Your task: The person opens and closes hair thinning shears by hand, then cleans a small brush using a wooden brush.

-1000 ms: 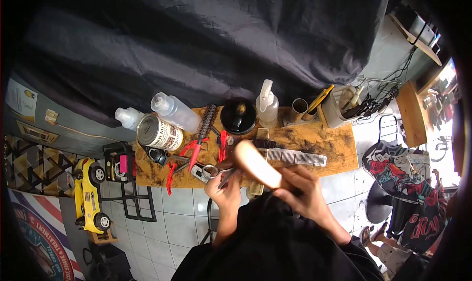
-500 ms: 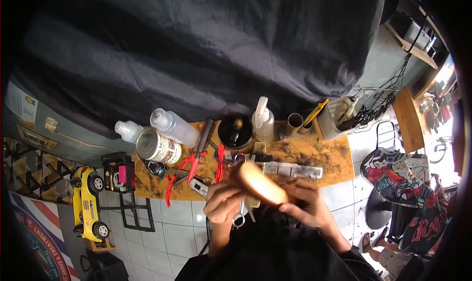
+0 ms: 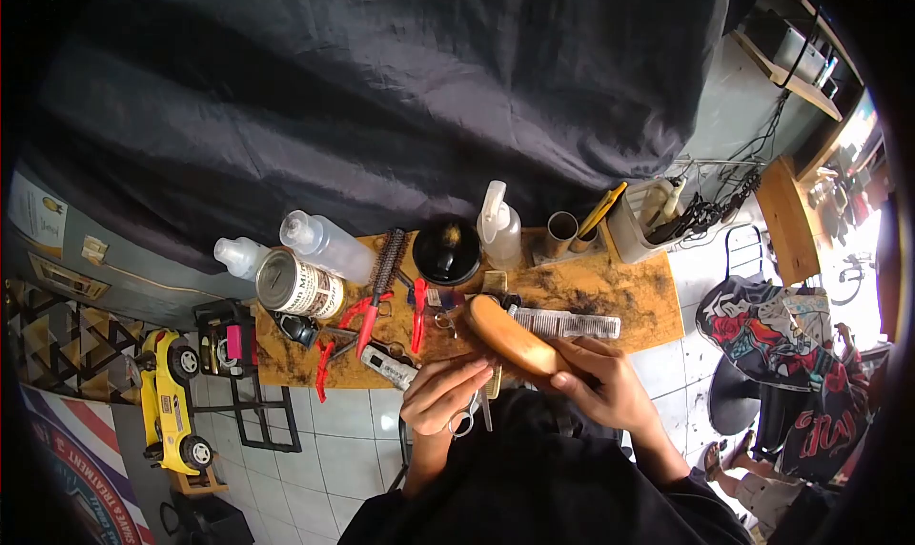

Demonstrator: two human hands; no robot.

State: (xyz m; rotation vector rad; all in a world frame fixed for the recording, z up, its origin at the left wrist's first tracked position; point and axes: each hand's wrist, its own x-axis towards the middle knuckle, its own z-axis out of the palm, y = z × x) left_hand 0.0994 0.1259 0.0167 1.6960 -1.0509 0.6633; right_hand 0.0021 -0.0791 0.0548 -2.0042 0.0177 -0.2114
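Gripping wooden brush (image 3: pixel 515 339), right hand (image 3: pixel 610 390); left hand (image 3: pixel 446 395) holding scissors (image 3: pixel 464 419).

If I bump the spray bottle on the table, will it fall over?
The spray bottle might tip, since it stands tall with a spray head on top. Its cloudy body looks plastic, so it's probably light and a little squeezy.

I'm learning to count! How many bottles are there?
3: a small clear bottle behind the tin, a bigger clear bottle next to it, and a spray bottle right of the black bowl. Others may be hidden.
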